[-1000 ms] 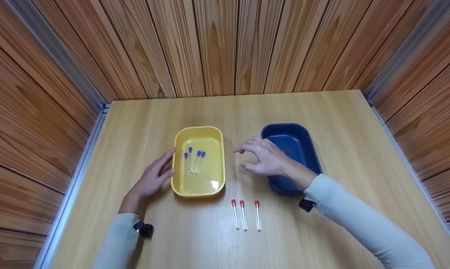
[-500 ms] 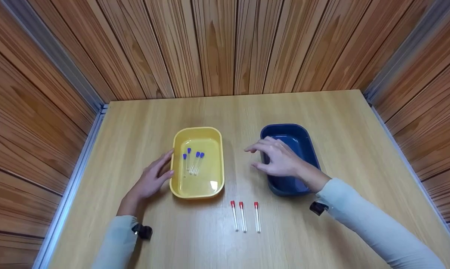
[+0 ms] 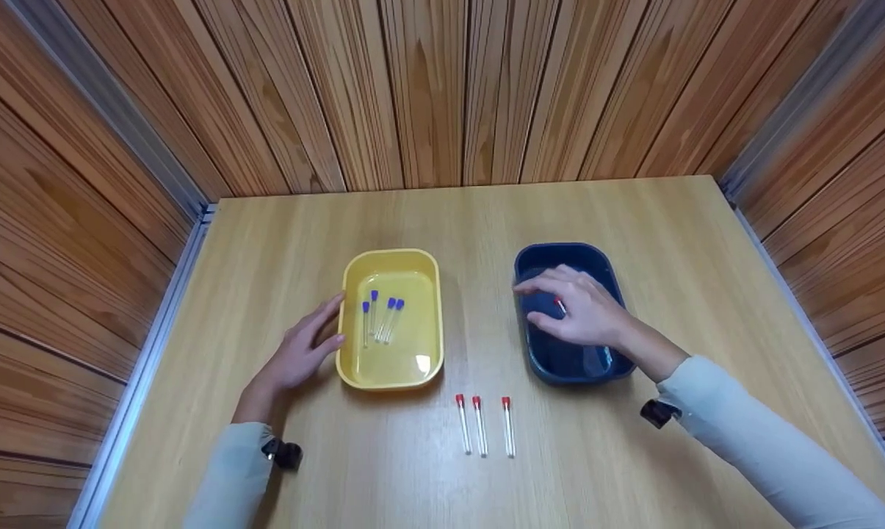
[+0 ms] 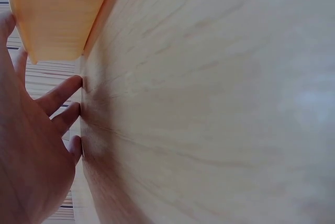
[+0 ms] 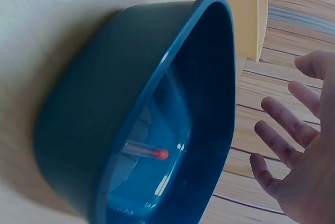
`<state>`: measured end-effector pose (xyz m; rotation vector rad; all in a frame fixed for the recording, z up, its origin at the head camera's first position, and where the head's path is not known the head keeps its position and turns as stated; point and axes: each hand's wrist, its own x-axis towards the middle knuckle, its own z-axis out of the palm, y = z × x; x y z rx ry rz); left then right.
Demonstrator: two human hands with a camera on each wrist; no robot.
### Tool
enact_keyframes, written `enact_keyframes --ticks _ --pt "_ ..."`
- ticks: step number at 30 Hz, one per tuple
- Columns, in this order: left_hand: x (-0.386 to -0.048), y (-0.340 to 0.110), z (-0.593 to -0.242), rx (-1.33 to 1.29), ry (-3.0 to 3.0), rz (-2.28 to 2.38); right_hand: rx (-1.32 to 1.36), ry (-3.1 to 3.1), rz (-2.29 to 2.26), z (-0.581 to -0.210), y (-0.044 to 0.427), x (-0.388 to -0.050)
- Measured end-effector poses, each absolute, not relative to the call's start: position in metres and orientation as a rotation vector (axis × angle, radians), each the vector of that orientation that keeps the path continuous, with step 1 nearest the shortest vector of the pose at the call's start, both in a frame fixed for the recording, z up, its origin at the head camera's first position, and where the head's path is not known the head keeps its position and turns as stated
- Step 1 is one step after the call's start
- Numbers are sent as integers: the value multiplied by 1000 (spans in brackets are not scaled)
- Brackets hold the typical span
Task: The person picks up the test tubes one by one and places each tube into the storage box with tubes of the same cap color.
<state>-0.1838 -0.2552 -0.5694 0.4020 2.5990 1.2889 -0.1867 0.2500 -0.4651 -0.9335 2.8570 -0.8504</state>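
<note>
In the head view, the right hand hides the middle of the blue tray from us, and part of the tube inside (from the right wrist, its uncapped end lies behind the rim). We also see the table cut off before its near edge.

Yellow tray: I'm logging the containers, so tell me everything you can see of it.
The yellow tray is a glossy, plastic-looking rounded rectangle with raised walls and a rim. It sits flat on the table, open side up, a short end toward the person, left of the blue tray. Four blue-capped tubes lie inside; the left hand touches its left side.
</note>
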Motion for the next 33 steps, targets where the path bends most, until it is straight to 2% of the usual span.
enact_keyframes --ticks 33 --pt "-182 -254 -568 345 2572 1268 -667 2914 -950 -462 321 -171"
